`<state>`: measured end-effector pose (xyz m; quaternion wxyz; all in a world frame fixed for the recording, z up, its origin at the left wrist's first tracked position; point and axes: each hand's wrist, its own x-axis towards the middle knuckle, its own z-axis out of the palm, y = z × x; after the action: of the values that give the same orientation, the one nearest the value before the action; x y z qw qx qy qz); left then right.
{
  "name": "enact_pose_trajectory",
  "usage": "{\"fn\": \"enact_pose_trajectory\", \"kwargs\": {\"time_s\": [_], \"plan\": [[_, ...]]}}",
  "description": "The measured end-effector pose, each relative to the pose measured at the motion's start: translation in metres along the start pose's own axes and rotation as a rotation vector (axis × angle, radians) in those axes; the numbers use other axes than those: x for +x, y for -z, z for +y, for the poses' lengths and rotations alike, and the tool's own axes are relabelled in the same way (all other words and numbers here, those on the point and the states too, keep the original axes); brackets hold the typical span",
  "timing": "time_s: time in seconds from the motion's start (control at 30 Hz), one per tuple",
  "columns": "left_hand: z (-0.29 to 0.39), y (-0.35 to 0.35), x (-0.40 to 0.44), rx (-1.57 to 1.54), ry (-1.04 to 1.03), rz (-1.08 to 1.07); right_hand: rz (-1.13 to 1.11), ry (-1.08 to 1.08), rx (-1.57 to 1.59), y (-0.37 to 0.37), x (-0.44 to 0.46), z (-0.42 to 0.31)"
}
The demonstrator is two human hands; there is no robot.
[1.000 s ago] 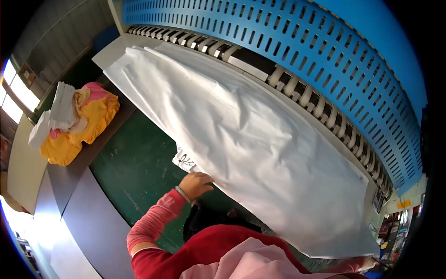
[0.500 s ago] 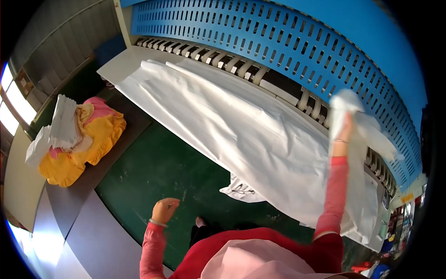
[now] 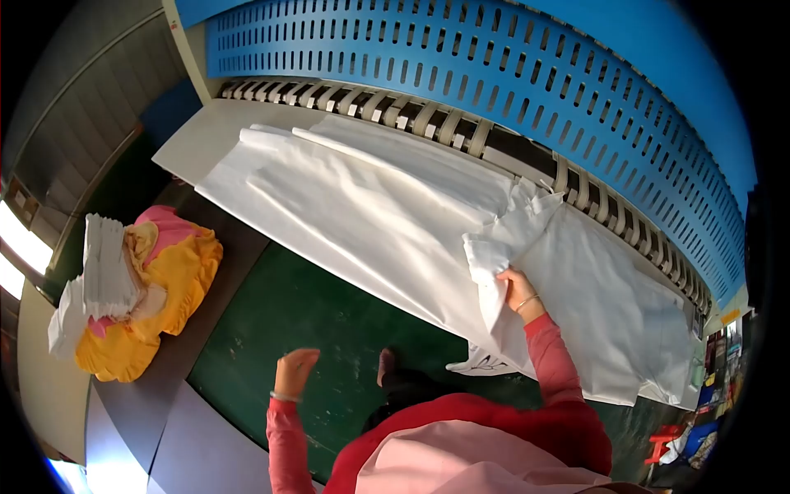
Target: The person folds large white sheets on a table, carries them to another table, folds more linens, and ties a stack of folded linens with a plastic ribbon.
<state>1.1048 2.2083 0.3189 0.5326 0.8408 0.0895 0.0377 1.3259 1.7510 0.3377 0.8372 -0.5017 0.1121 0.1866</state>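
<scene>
A large white sheet lies spread with creases over the long table along the blue machine. Part of it hangs over the near edge, where a corner with a dark leaf-like print shows. My right hand is closed on a bunched white cloth above the sheet; whether this cloth is separate from the sheet I cannot tell. Its loose end trails towards the machine's belts. My left hand hangs over the green floor in front of me, fingers loosely curled together, with nothing seen in it.
Behind the table stands a blue machine with a slotted guard and a row of pale belts. At left, a folded white stack rests with yellow cloth and pink cloth. A red stool stands at lower right.
My right hand has swung the bunched white cloth from near the machine's right side down and left over the middle of the sheet. My left hand stays low. The view has shifted slightly.
</scene>
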Motion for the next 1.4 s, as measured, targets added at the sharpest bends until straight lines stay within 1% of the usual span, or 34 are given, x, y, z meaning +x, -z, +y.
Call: {"fn": "enact_pose_trajectory", "kwargs": {"time_s": [0.07, 0.17, 0.2, 0.27, 0.3, 0.33, 0.37, 0.4, 0.43, 0.47, 0.5, 0.57, 0.6, 0.7, 0.73, 0.77, 0.8, 0.83, 0.87, 0.9, 0.93, 0.97, 1.0, 1.03, 1.07, 1.1, 1.13, 1.17, 1.2, 1.27, 1.3, 1.33, 1.37, 1.4], "plan": [[0.000, 0.006, 0.050, -0.028, -0.060, 0.001, 0.047, -0.019, -0.115, 0.009, 0.017, -0.003], [-0.007, 0.021, 0.136, -0.201, -0.100, 0.020, 0.156, -0.062, -0.206, -0.002, 0.041, -0.014], [-0.007, 0.027, 0.162, -0.294, -0.080, 0.031, 0.195, -0.083, -0.230, -0.006, 0.042, -0.015], [-0.026, 0.044, 0.225, -0.368, 0.016, 0.045, 0.183, -0.119, -0.118, -0.016, 0.041, -0.023], [-0.018, 0.048, 0.251, -0.444, 0.087, 0.133, 0.178, -0.131, -0.063, -0.020, 0.042, -0.028], [-0.041, 0.057, 0.287, -0.420, 0.059, 0.167, 0.203, -0.138, -0.018, -0.017, 0.044, -0.031], [-0.062, 0.063, 0.324, -0.411, 0.113, 0.251, 0.231, -0.142, 0.026, -0.010, 0.045, -0.034], [-0.066, 0.068, 0.353, -0.487, 0.190, 0.325, 0.259, -0.142, 0.068, -0.005, 0.044, -0.038], [-0.075, 0.074, 0.384, -0.485, 0.265, 0.402, 0.276, -0.064, 0.093, -0.004, 0.038, -0.045], [-0.087, 0.077, 0.416, -0.391, 0.327, 0.556, 0.319, 0.023, 0.093, -0.002, 0.034, -0.051], [-0.139, 0.082, 0.465, -0.169, 0.331, 0.701, 0.367, 0.089, 0.086, 0.011, 0.032, -0.058], [-0.120, 0.101, 0.496, -0.348, 0.637, 0.612, 0.500, 0.218, 0.014, 0.036, 0.026, -0.086], [-0.123, 0.097, 0.514, -0.361, 0.558, 0.791, 0.582, 0.280, -0.054, 0.035, 0.016, -0.103], [-0.130, 0.106, 0.560, -0.792, 0.620, 0.673, 0.395, 0.451, 0.009, -0.068, -0.004, -0.161], [-0.100, 0.110, 0.548, -0.689, 0.487, 0.528, 0.333, 0.510, 0.027, -0.093, 0.004, -0.174], [-0.086, 0.122, 0.538, -0.639, 0.309, 0.491, 0.432, 0.702, -0.118, -0.088, 0.015, -0.192], [-0.075, 0.135, 0.525, -0.588, 0.130, 0.453, 0.515, 0.676, -0.173, -0.122, 0.023, -0.216], [-0.051, 0.148, 0.494, -0.614, 0.005, 0.481, 0.462, 0.660, -0.140, -0.132, 0.038, -0.243], [-0.032, 0.161, 0.463, -0.619, -0.107, 0.488, 0.417, 0.643, -0.183, -0.163, 0.052, -0.263], [-0.019, 0.170, 0.433, -0.629, -0.141, 0.529, 0.407, 0.634, -0.241, -0.160, 0.077, -0.293], [-0.025, 0.177, 0.413, -0.584, -0.205, 0.566, 0.483, 0.683, -0.377, -0.195, 0.095, -0.308], [-0.028, 0.181, 0.397, -0.515, -0.177, 0.594, 0.482, 0.737, -0.487, -0.219, 0.119, -0.319], [-0.048, 0.182, 0.390, -0.515, -0.145, 0.596, 0.484, 0.789, -0.519, -0.258, 0.141, -0.313], [-0.066, 0.183, 0.387, -0.483, -0.048, 0.586, 0.481, 0.841, -0.551, -0.299, 0.164, -0.304], [-0.089, 0.179, 0.387, -0.515, -0.011, 0.557, 0.425, 0.950, -0.703, -0.320, 0.198, -0.295], [-0.116, 0.173, 0.390, -0.544, 0.021, 0.527, 0.541, 0.921, -0.895, -0.375, 0.210, -0.258], [-0.145, 0.163, 0.396, -0.611, 0.045, 0.529, 0.377, 0.939, -1.151, -0.390, 0.241, -0.229], [-0.142, 0.158, 0.395, -0.727, 0.106, 0.495, 0.333, 1.071, -1.259, -0.433, 0.251, -0.177], [-0.133, 0.155, 0.395, -0.747, 0.067, 0.495, 0.235, 1.033, -1.340, -0.455, 0.266, -0.132], [-0.121, 0.155, 0.394, -0.779, -0.005, 0.501, -0.200, 0.937, -1.165, -0.492, 0.288, -0.031], [-0.117, 0.159, 0.395, -0.756, -0.008, 0.455, -0.239, 0.857, -1.495, -0.493, 0.306, 0.022], [-0.110, 0.163, 0.396, -0.734, -0.012, 0.409, -0.303, 0.756, -1.370, -0.505, 0.298, 0.069], [-0.108, 0.166, 0.397, -0.713, -0.016, 0.363, -0.324, 0.781, -1.290, -0.503, 0.303, 0.120], [-0.115, 0.163, 0.399, -0.712, -0.002, 0.372, -0.400, 0.649, -1.393, -0.501, 0.292, 0.138]]}}
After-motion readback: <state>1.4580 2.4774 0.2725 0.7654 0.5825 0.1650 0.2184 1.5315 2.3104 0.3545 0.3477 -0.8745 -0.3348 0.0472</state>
